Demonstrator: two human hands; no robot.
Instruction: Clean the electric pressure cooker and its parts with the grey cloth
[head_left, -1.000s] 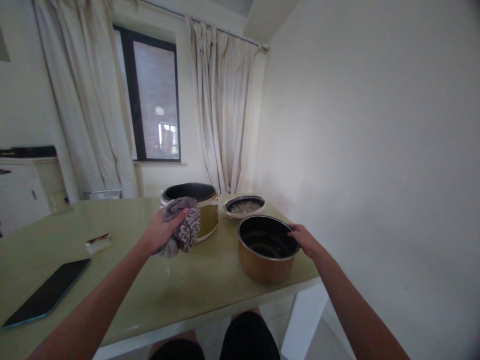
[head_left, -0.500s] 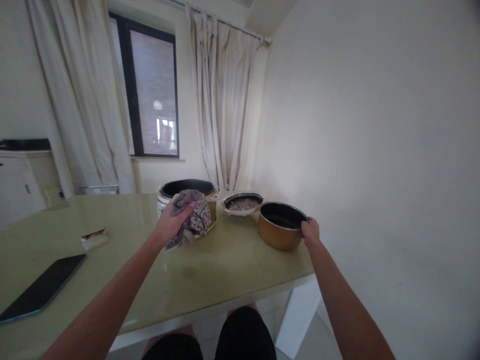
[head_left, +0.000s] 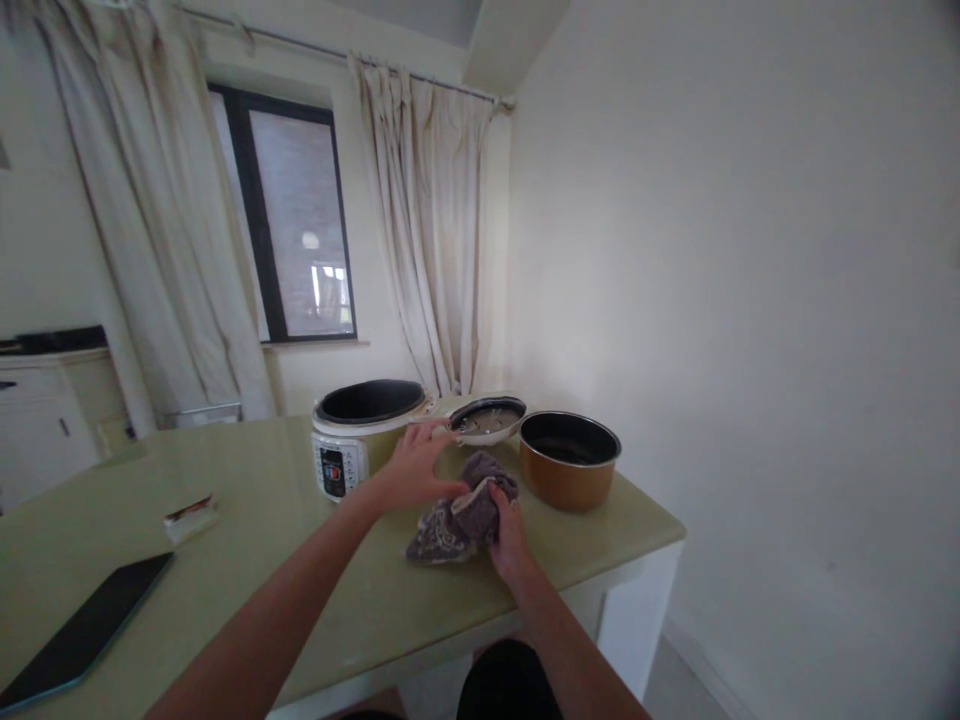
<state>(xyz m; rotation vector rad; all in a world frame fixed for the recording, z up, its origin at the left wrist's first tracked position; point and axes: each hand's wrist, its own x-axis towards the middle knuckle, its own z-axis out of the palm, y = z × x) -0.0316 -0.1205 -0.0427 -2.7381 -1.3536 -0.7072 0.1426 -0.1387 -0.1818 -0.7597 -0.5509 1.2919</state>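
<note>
A grey patterned cloth (head_left: 457,525) is bunched in my right hand (head_left: 508,530), whose fingers close round it just above the table. My left hand (head_left: 420,468) is open, fingers and thumb spread, at the cloth's upper left and in front of the rice cooker's right side. The white rice cooker (head_left: 341,460) stands without its lid, its control panel facing me. Behind my hands lies the round lid (head_left: 487,420), inner side up. To the right, the golden-brown inner pot (head_left: 566,478) with a dark inside stands upright on the table.
The pale green table (head_left: 300,580) runs across the view, its right corner close to the wall. On the left lie a dark tablet (head_left: 90,620) and a small white packet (head_left: 190,518). Curtains and a window (head_left: 300,220) are behind the table.
The cloth has passed from my left hand to my right. My right hand has let go of the inner pot and moved left. The left hand has opened and moved right.
</note>
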